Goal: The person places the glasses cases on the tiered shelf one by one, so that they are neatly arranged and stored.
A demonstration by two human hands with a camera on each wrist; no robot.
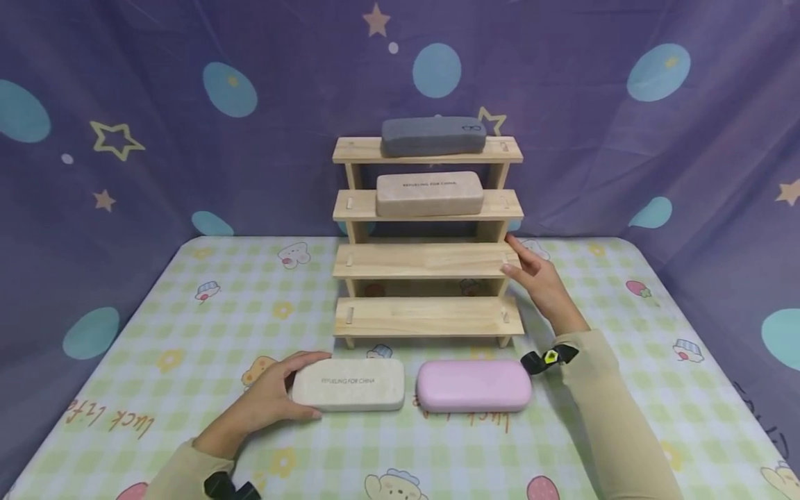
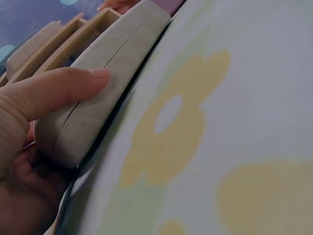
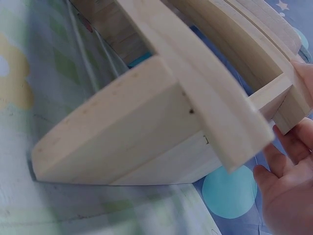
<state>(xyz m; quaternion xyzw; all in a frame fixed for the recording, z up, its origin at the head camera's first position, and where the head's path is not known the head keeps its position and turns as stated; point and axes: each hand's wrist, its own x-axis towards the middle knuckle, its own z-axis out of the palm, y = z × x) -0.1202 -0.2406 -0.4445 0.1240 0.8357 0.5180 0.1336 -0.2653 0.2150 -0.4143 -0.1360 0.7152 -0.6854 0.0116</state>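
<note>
A cream glasses case [image 1: 362, 392] printed "REFUELING FOR CHINA" lies on the table in front of a stepped wooden rack [image 1: 425, 261]. My left hand [image 1: 269, 392] grips its left end, fingers behind and thumb along the front. In the left wrist view the thumb presses the side of the case [image 2: 129, 44] near its seam. At the rack's right side, my right hand [image 1: 546, 292] holds the end of the second shelf from the bottom, thumb on the front edge. The right wrist view shows the hand [image 3: 293, 181] with fingers round the wooden frame [image 3: 137, 117].
A pink glasses case [image 1: 475, 386] lies just right of the cream one. On the rack, a grey-blue case [image 1: 431, 137] sits on the top shelf and a beige case [image 1: 429, 196] on the one below. A patterned cloth [image 1: 206, 333] covers the table; a purple curtain [image 1: 300, 48] hangs behind.
</note>
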